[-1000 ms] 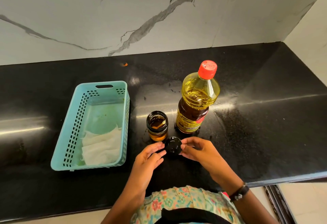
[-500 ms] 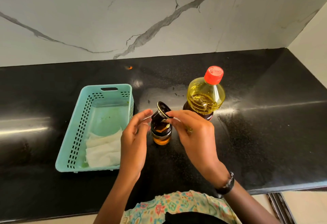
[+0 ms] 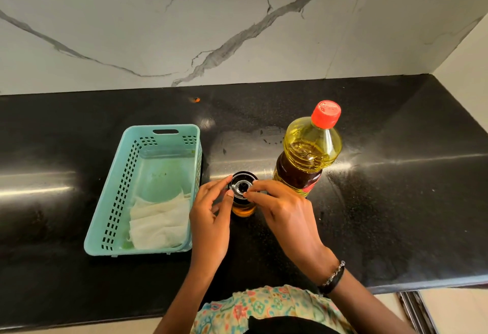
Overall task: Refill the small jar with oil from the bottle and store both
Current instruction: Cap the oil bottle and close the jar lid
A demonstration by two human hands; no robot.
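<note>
The lid point(image 3: 242, 185) has come down flat onto the jar point(image 3: 243, 208); I see both hands, left point(image 3: 211, 217) and right point(image 3: 285, 215), pinching its rim, the bottle point(image 3: 307, 154) just right.

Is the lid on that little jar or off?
On: the black lid sits flat over the jar mouth, with fingers of both hands at its rim. Whether it is screwed tight cannot be told.

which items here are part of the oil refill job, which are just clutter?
Job: small jar, black lid under both hands' grip, left hand, right hand, oil bottle.
Clutter: teal basket, white cloth inside it.
</note>
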